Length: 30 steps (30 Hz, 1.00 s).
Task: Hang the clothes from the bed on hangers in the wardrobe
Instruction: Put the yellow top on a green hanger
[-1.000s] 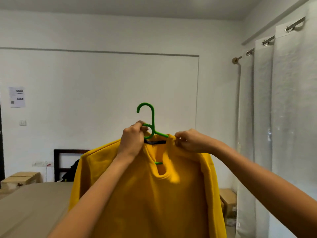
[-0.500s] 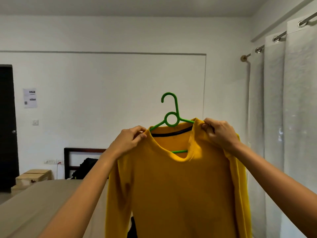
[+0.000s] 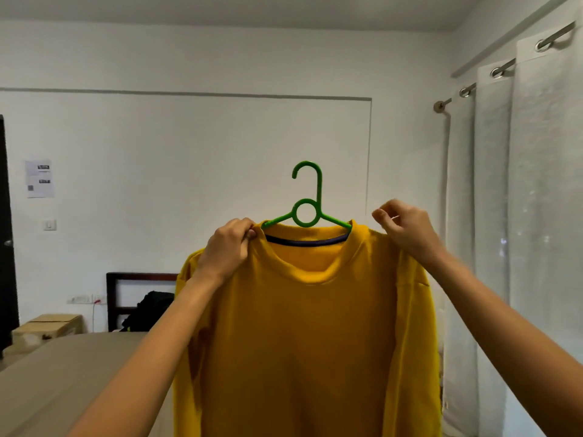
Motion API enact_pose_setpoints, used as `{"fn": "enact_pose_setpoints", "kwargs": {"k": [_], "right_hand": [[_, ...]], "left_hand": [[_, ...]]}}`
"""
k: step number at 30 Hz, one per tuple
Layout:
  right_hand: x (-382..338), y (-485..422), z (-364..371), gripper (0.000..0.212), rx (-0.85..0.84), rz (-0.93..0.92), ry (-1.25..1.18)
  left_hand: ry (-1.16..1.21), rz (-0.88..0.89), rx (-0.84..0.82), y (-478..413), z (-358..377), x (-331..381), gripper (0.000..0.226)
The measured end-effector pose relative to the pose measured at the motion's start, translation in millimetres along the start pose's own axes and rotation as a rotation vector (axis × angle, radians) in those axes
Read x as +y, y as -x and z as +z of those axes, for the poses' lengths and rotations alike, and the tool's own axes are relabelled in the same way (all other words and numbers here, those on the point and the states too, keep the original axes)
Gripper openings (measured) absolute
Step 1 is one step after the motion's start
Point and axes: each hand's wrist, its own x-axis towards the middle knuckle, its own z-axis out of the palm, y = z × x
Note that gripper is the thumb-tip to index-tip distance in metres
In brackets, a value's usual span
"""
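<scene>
The yellow sweatshirt (image 3: 303, 326), held up in mid-air, now sits square on the green hanger (image 3: 319, 187). The left hand (image 3: 228, 247) pinches its shoulder by the collar; the right hand (image 3: 407, 228) has let go, fingers curled, seemingly round nothing. It looks ready for the wardrobe, not in view. A paper notice (image 3: 39, 178) on the far left wall is too small to read

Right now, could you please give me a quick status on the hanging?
Left hand pinching yellow sweater beside collar. Right hand curled at other shoulder, grip unclear. Sweater on green hanger, held up. Wardrobe not in view.
</scene>
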Motion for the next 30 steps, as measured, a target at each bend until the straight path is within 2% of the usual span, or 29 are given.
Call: {"fn": "enact_pose_setpoints", "kwargs": {"k": [2,3,5,7,9,11,14,16,18,20,22,24,26,28,30], "right_hand": [[10,27,1,0.032,0.055,-0.161,0.066],[18,40,6,0.040,0.037,-0.169,0.161],[28,62,17,0.045,0.024,-0.055,0.260],[34,70,26,0.031,0.070,0.033,0.216],[37,66,25,0.026,0.048,0.044,0.154],[43,56,13,0.026,-0.072,0.065,0.041],[49,42,-15,0.013,-0.451,0.148,-0.450],[56,33,-25,0.025,-0.586,0.249,-0.708],[57,25,-21,0.030,-0.607,0.323,-0.672],[48,18,-9,0.019,-0.548,0.261,-0.385],[26,13,3,0.025,-0.441,0.152,-0.311],[3,11,10,0.026,-0.410,-0.012,-0.262],[-8,9,21,0.023,-0.332,-0.204,-0.049],[-8,9,28,0.028,-0.172,-0.262,0.003],[-7,8,26,0.028,-0.016,-0.270,0.033]], "left_hand": [[-0.034,-0.024,0.043,1,-5,-7,0.012],[-0.048,-0.025,0.057,0,-8,-9,0.013],[-0.069,-0.009,0.065,-1,-12,-12,0.017],[-0.090,0.015,0.059,-2,-13,-11,0.014],[-0.112,0.032,0.051,-1,-14,-12,0.011],[-0.122,0.052,0.034,-1,-19,-16,0.014],[-0.092,0.086,0.004,-2,-28,-27,0.022],[-0.065,0.105,0.005,-5,-33,-30,0.027],[-0.032,0.113,0.015,-7,-35,-28,0.027],[-0.018,0.104,0.036,-9,-33,-25,0.022],[-0.028,0.093,0.090,-9,-26,-23,0.015],[-0.027,0.056,0.128,-9,-21,-21,0.013],[-0.011,0.036,0.124,-10,-18,-21,0.012],[0.008,0.082,0.050,-11,-22,-22,0.020],[0.003,0.158,-0.104,-9,-29,-26,0.038]]}}
